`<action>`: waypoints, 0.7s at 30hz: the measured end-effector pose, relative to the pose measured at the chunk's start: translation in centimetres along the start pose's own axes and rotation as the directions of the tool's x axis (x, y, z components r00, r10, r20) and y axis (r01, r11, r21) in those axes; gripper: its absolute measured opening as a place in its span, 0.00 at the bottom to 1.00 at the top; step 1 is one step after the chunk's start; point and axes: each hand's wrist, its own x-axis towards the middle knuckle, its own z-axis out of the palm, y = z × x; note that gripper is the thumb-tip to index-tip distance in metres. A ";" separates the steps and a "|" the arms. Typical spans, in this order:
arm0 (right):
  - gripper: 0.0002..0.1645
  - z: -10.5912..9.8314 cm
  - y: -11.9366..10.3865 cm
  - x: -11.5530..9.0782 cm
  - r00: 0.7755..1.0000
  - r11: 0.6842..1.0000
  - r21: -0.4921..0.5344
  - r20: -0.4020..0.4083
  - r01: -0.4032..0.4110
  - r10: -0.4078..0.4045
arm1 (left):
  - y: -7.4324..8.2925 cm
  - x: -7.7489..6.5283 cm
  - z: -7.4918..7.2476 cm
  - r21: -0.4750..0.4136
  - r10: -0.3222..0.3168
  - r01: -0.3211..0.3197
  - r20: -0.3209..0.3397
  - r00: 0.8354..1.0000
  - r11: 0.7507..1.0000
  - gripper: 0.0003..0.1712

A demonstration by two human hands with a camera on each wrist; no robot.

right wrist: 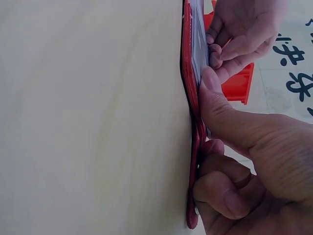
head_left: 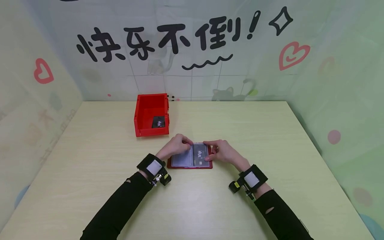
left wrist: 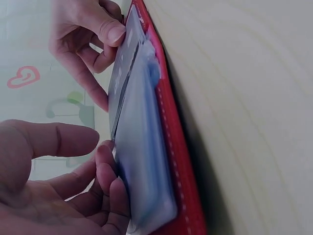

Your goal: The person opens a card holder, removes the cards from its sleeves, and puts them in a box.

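Observation:
A red-covered card holder [head_left: 192, 168] lies open on the table, with clear plastic sleeves [head_left: 181, 160] on its left side. On the right side is a black Vip card [head_left: 199, 156]. My left hand [head_left: 177, 145] is at the top of the sleeves near the fold, its curled fingers pinching a sleeve edge [left wrist: 128, 161] beside the card. My right hand [head_left: 222, 150] holds the card, thumb on its lower right and a finger at its top edge. In the right wrist view, the right thumb [right wrist: 215, 100] presses down while other fingers curl at the cover's edge.
Behind the card holder, to the left, stands a red plastic bin [head_left: 152, 132] with another black Vip card [head_left: 158, 122] inside. The pale wooden table [head_left: 258, 130] reaches back to a printed cloth backdrop [head_left: 255, 66].

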 end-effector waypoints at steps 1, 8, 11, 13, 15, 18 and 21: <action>0.43 0.0 0.0 0.0 1.000 1.000 -0.003 0.000 0.004 -0.004 | 0.0 0.0 0.0 0.004 -0.006 0.006 0.002 1.000 1.000 0.20; 0.43 -0.1 -0.4 -0.1 1.000 1.000 -0.024 0.006 0.000 0.000 | 0.3 0.2 0.2 0.003 -0.034 0.034 -0.019 0.999 0.999 0.21; 0.43 -0.2 -0.5 0.0 1.000 0.999 -0.032 0.013 -0.007 0.008 | 0.3 0.3 0.2 -0.006 -0.038 0.038 -0.034 0.999 0.999 0.20; 0.43 -0.3 -0.5 0.0 1.000 0.999 -0.039 0.015 -0.009 0.010 | 0.3 0.4 0.2 -0.008 -0.040 0.039 -0.043 0.998 0.999 0.19; 0.43 -0.4 -0.6 0.1 1.000 0.999 -0.042 0.016 -0.014 0.015 | 0.3 0.4 0.1 -0.010 -0.041 0.040 -0.052 0.998 0.999 0.18; 0.44 -0.5 -0.6 0.2 1.000 0.999 -0.048 0.018 -0.018 0.019 | 0.3 0.4 0.0 -0.020 -0.046 0.045 -0.063 0.997 0.999 0.17; 0.44 -0.5 -0.5 0.3 0.999 0.998 -0.053 0.022 -0.025 0.026 | 0.3 0.5 0.0 -0.037 -0.048 0.046 -0.075 0.996 0.998 0.16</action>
